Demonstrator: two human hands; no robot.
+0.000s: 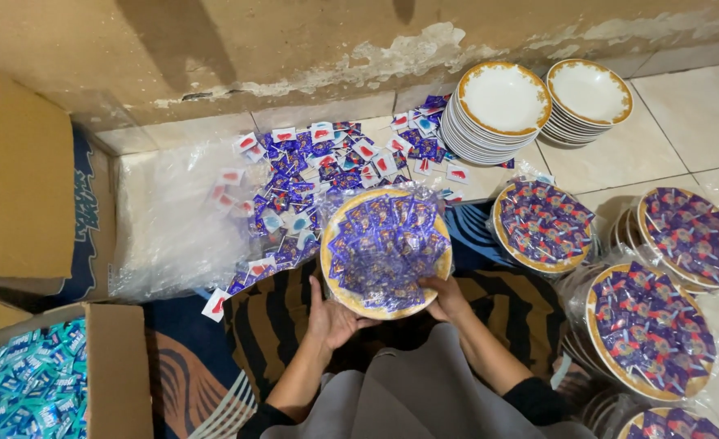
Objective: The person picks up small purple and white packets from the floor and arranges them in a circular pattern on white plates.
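Holding a gold-rimmed plate (385, 254) full of small purple sachets, wrapped in thin clear plastic. Left hand (332, 315) cupped under the near-left edge, fingers closed on the rim. Right hand (446, 296) gripping the near-right edge, thumb on top. Plate up above the striped mat (270, 317), just in front of the lap.

Looks hard and easy to break, so probably best held by the rim with both hands. Wrap looks thin and slippery, may slide under fingers. Sachets look light and loose, likely to shift if tipped. Best kept flat.

Loose pile of purple and white sachets (311, 179) on the tiled floor behind it, beside a clear plastic sheet (164, 219). Two stacks of empty plates (498, 110) by the wall. More wrapped full plates (648, 329) to the right. Cardboard box of teal packets (30, 390) at the left.
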